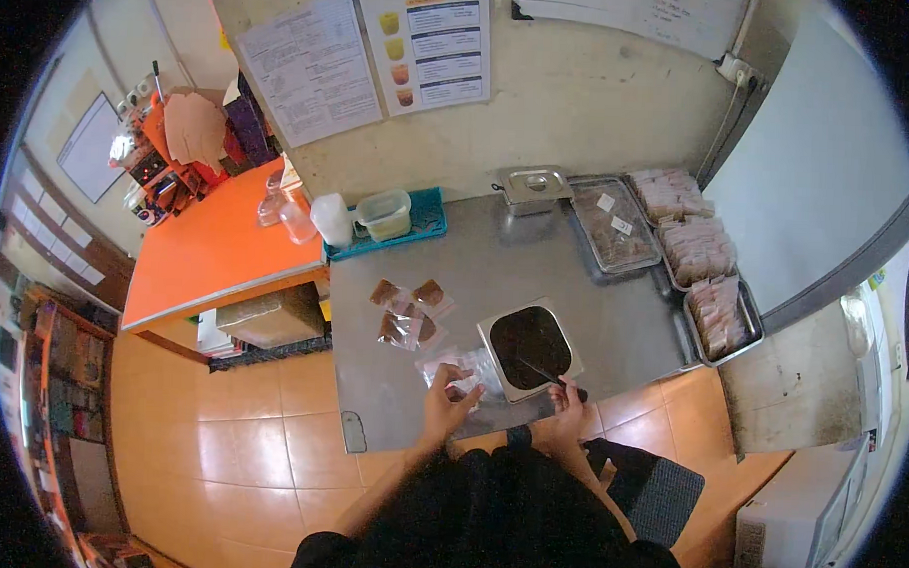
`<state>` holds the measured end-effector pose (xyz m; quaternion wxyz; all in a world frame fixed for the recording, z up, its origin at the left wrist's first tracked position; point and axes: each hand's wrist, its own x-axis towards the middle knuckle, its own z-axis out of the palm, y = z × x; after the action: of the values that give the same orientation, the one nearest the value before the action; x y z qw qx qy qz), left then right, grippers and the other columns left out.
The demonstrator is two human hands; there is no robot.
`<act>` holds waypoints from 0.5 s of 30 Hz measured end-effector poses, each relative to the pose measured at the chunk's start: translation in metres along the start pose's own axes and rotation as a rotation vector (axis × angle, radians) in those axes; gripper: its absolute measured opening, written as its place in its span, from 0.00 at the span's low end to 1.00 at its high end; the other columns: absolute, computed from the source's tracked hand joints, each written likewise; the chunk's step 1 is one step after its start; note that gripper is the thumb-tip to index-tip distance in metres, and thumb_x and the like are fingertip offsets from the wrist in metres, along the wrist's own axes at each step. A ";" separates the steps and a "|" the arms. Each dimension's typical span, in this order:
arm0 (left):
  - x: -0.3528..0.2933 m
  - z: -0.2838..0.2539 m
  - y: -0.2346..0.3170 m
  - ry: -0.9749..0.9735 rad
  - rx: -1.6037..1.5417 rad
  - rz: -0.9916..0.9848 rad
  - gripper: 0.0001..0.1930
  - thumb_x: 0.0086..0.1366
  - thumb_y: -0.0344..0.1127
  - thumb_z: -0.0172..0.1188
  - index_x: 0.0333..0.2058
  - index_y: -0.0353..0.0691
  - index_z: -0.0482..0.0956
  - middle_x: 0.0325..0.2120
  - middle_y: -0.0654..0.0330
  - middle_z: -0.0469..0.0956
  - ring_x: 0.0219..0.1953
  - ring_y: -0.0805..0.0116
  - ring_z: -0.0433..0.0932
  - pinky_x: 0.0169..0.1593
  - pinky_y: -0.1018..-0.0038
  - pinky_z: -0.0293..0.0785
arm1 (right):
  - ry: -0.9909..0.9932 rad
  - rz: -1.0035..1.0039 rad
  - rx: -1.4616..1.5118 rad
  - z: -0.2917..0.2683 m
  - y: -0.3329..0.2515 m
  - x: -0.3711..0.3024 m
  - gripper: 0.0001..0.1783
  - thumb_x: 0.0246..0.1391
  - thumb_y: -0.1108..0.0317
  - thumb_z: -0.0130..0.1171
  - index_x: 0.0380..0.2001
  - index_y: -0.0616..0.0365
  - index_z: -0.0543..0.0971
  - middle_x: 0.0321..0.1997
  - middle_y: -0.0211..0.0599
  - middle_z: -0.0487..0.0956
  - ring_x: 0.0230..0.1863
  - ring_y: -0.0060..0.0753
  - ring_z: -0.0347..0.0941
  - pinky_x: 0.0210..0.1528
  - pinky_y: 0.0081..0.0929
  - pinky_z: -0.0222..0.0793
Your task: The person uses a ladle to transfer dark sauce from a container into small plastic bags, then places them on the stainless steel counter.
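My left hand point(450, 399) has its fingers closed on a small clear plastic bag at the near side of the steel table point(400, 412). More clear bags point(487, 370) lie beside it, against the steel pan. In my right hand point(568, 408) is a slim utensil point(544, 371) with a black handle; its head is too dark to make out. It reaches over the near right rim into the square steel pan point(512, 388), which holds a dark brown, loose-looking substance point(529, 342). Several small clear packets point(401, 327) with brown contents lie flat, left of the pan.
A teal tray point(432, 223) with plastic tubs point(385, 216) stands at the back left. Toward the back right are a lidded steel pan point(535, 187), a covered tray point(617, 230) and trays full of packets point(698, 250). An orange counter point(216, 236) adjoins the table's left side.
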<state>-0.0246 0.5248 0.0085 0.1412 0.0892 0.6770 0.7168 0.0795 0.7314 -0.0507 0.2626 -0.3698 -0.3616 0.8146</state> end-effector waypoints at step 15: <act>0.050 -0.003 0.037 0.038 0.317 0.281 0.21 0.50 0.29 0.72 0.43 0.36 0.75 0.35 0.56 0.79 0.25 0.74 0.78 0.28 0.76 0.74 | 0.086 0.033 0.283 0.016 -0.064 -0.022 0.14 0.65 0.61 0.53 0.40 0.63 0.78 0.31 0.31 0.78 0.26 0.16 0.72 0.27 0.11 0.70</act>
<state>-0.0755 0.5368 0.0417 0.0112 0.1903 0.7647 0.6156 0.0904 0.7486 0.0159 0.3140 -0.3695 -0.2254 0.8450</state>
